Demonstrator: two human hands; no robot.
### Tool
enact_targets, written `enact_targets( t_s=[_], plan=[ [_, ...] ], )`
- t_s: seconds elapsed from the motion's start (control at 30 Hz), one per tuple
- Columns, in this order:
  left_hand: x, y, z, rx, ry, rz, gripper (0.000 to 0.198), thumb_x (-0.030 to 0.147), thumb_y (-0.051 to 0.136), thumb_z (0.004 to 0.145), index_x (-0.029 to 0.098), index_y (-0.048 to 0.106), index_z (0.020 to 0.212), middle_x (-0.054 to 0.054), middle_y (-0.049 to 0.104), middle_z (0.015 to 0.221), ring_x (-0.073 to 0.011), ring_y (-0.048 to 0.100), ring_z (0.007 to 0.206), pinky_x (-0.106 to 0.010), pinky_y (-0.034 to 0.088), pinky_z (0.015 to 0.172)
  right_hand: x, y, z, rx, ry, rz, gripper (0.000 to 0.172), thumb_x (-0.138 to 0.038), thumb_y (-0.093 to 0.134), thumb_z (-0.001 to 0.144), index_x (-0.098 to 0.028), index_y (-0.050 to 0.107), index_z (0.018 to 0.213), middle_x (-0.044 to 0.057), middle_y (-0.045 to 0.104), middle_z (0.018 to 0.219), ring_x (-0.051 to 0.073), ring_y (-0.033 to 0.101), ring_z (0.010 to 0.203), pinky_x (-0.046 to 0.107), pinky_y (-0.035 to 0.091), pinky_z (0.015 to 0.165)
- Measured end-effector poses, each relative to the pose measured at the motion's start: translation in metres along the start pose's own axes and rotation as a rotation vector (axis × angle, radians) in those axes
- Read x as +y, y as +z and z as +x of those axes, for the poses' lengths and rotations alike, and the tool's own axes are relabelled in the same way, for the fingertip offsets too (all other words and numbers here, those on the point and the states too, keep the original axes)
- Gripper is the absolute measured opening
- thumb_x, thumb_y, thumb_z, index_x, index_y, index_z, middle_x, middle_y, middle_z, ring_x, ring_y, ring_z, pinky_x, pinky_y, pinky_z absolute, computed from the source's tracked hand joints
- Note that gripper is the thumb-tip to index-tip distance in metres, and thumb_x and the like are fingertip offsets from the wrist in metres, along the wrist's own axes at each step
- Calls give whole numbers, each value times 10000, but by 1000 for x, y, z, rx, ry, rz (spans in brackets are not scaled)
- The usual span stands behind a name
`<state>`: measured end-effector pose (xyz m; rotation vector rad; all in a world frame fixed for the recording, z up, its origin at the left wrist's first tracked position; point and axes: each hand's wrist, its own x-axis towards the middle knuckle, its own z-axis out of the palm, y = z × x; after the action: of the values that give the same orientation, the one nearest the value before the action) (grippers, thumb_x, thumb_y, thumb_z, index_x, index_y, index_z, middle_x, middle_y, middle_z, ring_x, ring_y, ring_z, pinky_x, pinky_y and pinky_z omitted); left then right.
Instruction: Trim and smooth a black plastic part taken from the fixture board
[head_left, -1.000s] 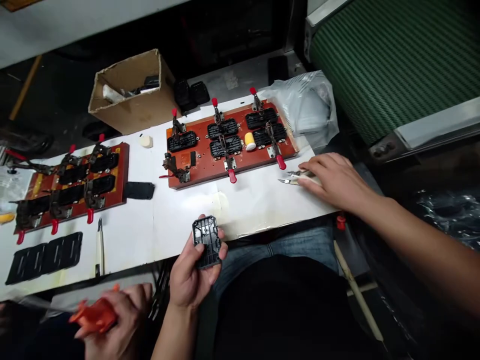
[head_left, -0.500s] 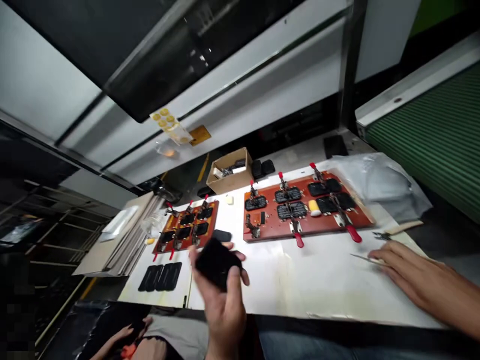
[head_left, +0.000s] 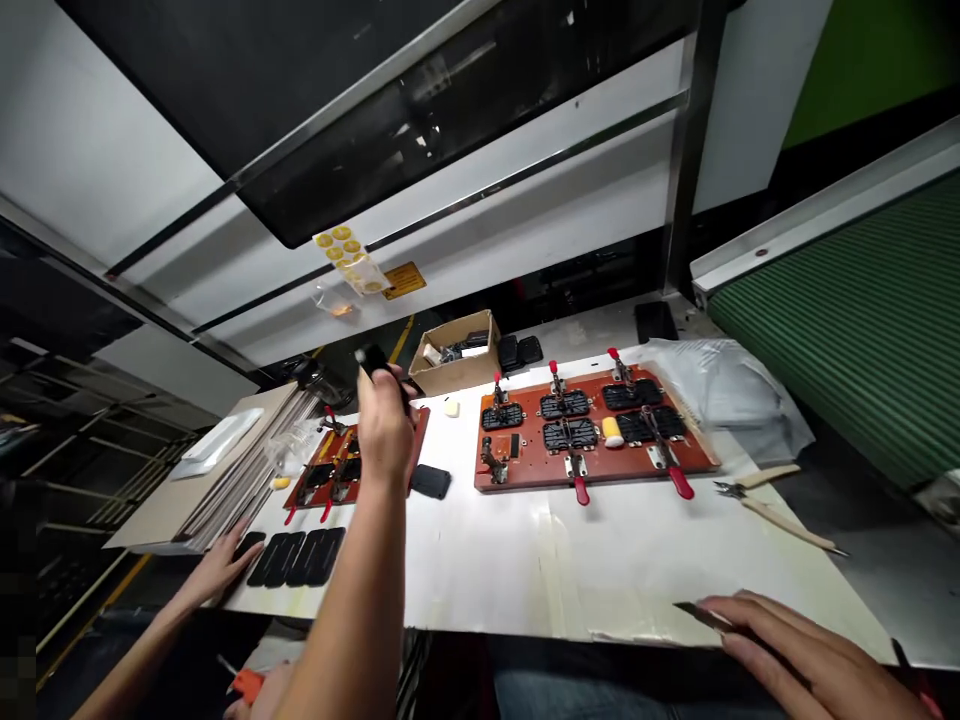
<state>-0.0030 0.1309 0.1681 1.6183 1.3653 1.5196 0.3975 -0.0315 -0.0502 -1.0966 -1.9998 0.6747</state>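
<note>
Fingers of the left hand (head_left: pixel 384 418) are curled tight around a small black part (head_left: pixel 373 361), with only its top end poking out above the knuckles, so the long axis runs roughly up and away from the wrist, leaning a bit toward the far left; can't make out which face is which from here. It's held up in the air, off the white table (head_left: pixel 615 570), out past the near edge. Just below and behind the grip sits the small red clamp board (head_left: pixel 330 470), partly hidden by the hand and forearm, and a loose black piece (head_left: pixel 430 481) lies on the table just right of the wrist. Further right of the grip is the big red clamp board (head_left: pixel 592 435) with black parts clamped in and a little yellow roll (head_left: pixel 613 431). Beyond the grip, a cardboard box (head_left: pixel 459 355). Well off to the right, the right hand (head_left: pixel 795 655) lies flat at the near table edge, fingers loosely spread over a thin dark blade-like tool (head_left: pixel 694 610), touching it, not really gripping as far as I can tell. Cutters (head_left: pixel 757 480) lie beyond that hand. A co-worker's hand (head_left: pixel 217 570) rests by a row of black strips (head_left: pixel 296 557), low and left of the grip.
</note>
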Motion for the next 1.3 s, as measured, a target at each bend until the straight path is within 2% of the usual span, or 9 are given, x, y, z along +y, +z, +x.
enact_targets(
  t_s=[0.07,0.17,0.2,0.27,0.33,0.5,0.6,0.97,1.3],
  plan=[
    [-14,20,-64,-37,-80,-43,421,499,606,1024,318,544,1398,-72,643,1194,-269,679,1118,-382,607,817,-11,-7,0,-28,78,22,644,-499,532,853,-660,460,1473,70,819,1082,436,781,911,433,672,546],
    [-29,59,-160,-263,-319,-167,567,342,772,935,349,533,1449,-81,579,1415,-291,572,1337,-430,557,1056,-51,-30,21,-163,151,-6,536,-335,530,1023,-510,503,1529,45,780,1193,321,776,1078,436,695,853],
    [-31,69,-186,-333,-389,-200,581,317,797,914,347,551,1440,-83,547,1471,-301,535,1386,-444,521,1114,-64,-36,31,-218,112,19,511,-297,527,1047,-452,523,1534,53,764,1186,284,766,1080,406,679,867],
    [-32,83,-224,-417,-490,-235,575,294,819,893,341,588,1417,-85,520,1513,-312,526,1403,-456,481,1159,-83,-41,51,-290,16,97,473,-224,522,1070,-367,561,1520,55,743,1120,211,741,1016,323,638,842],
    [-32,87,-243,-445,-549,-242,602,276,827,884,352,587,1432,-85,531,1507,-312,560,1369,-469,476,1162,-92,-37,62,-337,-57,153,446,-188,544,1068,-310,590,1494,57,732,1082,181,708,980,297,602,837],
    [-34,78,-250,-456,-530,-190,632,232,805,890,356,582,1468,-79,545,1519,-324,539,1407,-503,435,1207,-97,-19,62,-409,-112,123,378,-195,594,1047,-238,649,1418,77,755,1067,203,700,963,340,592,833],
    [-34,75,-247,-474,-505,-175,629,254,810,888,346,589,1469,-83,547,1527,-332,527,1426,-507,431,1217,-98,-14,62,-401,-123,116,410,-197,588,1047,-242,626,1453,80,763,1069,208,709,957,348,600,833],
    [-36,84,-242,-503,-519,-189,616,271,808,899,345,587,1469,-77,546,1527,-315,548,1410,-472,448,1208,-92,-17,63,-439,-64,121,395,-191,583,1062,-276,625,1445,48,742,1056,189,673,951,338,546,832],
    [-37,86,-242,-522,-512,-164,667,247,817,885,338,566,1496,-89,566,1512,-320,543,1414,-477,447,1209,-88,-16,57,-449,-54,125,342,-177,568,1068,-224,643,1399,48,730,1054,180,653,944,341,530,839]
  ],
)
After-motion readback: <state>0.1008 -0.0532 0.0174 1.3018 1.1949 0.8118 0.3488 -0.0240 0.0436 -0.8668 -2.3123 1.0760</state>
